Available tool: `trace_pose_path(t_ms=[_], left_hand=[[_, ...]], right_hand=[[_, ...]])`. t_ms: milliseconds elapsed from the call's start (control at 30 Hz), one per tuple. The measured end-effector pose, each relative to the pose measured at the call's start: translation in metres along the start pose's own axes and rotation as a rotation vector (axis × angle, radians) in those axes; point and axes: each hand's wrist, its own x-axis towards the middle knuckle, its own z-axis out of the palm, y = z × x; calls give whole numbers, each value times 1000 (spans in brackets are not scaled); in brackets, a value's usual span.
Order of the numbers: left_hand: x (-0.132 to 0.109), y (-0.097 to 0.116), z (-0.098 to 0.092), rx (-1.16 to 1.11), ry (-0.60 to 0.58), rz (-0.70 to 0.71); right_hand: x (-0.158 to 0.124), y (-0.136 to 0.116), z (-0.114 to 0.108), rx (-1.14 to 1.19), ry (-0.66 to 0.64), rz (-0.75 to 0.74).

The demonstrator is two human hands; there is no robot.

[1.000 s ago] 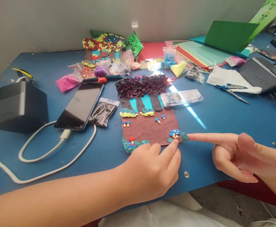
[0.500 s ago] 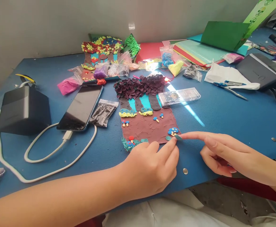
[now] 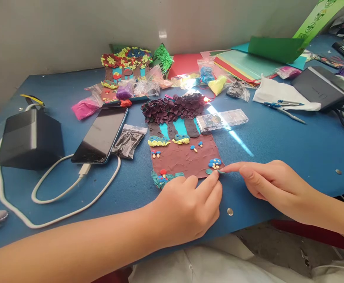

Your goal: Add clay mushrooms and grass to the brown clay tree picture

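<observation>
A clay picture [image 3: 186,155] lies flat on the blue table, with a brown ground, dark trunks, a ruffled dark purple top and small mushrooms. At its lower right corner a small teal clay piece [image 3: 221,172] sits below a blue-capped clay mushroom [image 3: 214,162]. My left hand [image 3: 192,206] is closed, its fingertips on the teal piece; its thumb is hidden. From the right, my right hand [image 3: 273,184] reaches in with its index finger stretched out, the tip touching the piece's outer end. Its thumb is raised apart and the other fingers are curled under.
A phone [image 3: 100,135] on a white cable lies left, beside a black clay packet [image 3: 129,141] and a black box [image 3: 30,137]. A clear plastic case [image 3: 222,120] lies right of the picture. Behind are clay bags [image 3: 86,107], another clay picture [image 3: 126,65] and coloured paper [image 3: 254,65].
My right hand has tilted, its thumb lower and nearer the index finger, and the teal piece now looks flatter. My left hand stays nearly in place. The green card at the back has tipped lower.
</observation>
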Motion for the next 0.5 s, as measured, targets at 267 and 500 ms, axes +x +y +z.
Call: trace_pose_path(t_ms=[267, 500], left_hand=[[-1, 1, 2, -7, 25, -9], [1, 0, 0, 2, 7, -4]], right_hand=[[5, 10, 0, -342, 102, -289], [3, 22, 9, -593, 323, -492]])
